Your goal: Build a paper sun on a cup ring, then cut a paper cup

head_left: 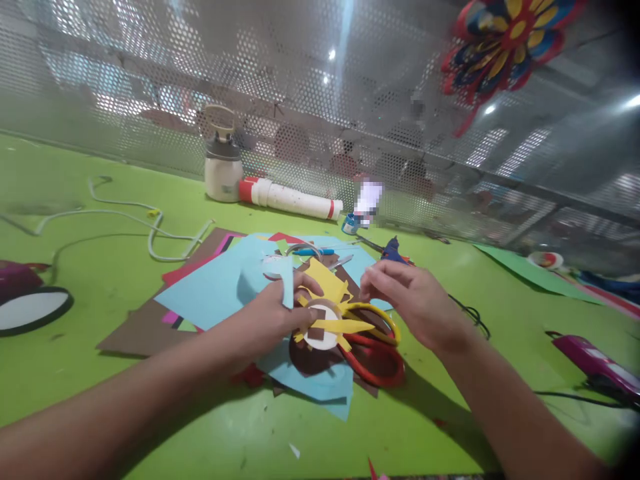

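My left hand [283, 307] is closed on a paper flower with a round white centre [327, 337], a small brown patch and yellow strips. A yellow-rimmed loop [393, 320] and a red-rimmed loop [387, 379] stick out to its right, looking like petals. A pale blue paper strip [287, 283] rises by my left fingers; whether they grip it I cannot tell. To the right of the flower, my right hand [415, 300] is raised with curled, pinched fingertips, whose contents are hidden. Just behind it sits a dark blue tool [393, 250], perhaps a glue gun.
Light blue sheets [215, 287] and brown sheets [135, 327] lie piled beneath the flower, with a blue pen [313, 252] on top. Farther back stand a spray bottle [223, 170] and a white tube [295, 200]. A white cable [155, 227] lies left, a magenta device [595, 363] right.
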Demonstrator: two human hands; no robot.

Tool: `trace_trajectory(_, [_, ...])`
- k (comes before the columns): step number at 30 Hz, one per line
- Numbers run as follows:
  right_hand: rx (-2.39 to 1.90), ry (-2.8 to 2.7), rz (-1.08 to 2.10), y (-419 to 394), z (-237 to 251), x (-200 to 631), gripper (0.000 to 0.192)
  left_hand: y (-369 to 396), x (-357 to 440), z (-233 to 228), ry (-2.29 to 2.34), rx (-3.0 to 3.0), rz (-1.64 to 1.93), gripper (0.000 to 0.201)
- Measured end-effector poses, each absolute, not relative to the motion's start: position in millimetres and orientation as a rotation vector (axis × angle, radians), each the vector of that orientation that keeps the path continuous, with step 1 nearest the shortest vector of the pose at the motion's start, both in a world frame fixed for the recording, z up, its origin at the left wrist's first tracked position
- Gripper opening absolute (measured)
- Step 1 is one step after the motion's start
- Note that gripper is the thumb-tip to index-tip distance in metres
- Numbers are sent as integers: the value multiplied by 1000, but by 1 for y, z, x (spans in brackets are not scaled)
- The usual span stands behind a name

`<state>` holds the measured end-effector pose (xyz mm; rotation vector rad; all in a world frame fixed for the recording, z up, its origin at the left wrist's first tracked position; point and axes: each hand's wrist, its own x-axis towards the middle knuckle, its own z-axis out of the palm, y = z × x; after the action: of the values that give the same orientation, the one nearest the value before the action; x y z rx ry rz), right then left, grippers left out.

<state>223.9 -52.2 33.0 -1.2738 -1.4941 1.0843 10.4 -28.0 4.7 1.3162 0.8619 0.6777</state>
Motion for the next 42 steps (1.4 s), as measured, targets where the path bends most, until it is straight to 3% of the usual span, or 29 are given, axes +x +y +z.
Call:
trace_trajectory(4, [-1380,-1818,788,-63,40,218,18,-28,10,8,877,1465,582,15])
trace_trajectory(10, [-1485,-1931,1085,-65,25,200,21,-31,11,10,868,1452,527,17])
trace_trajectory(17, [-1363,-1508,1511,-62,18,196,35,-31,8,11,825,1423,506,20])
trace_trajectory(27, [-1329,-1249,1534,-55,13,197,40,-27,7,-4,586,1049,677,41])
trace_trajectory(42, [-1166,-1084,1375,-58,1,193,40,-30,16,-3,725,1126,766,33])
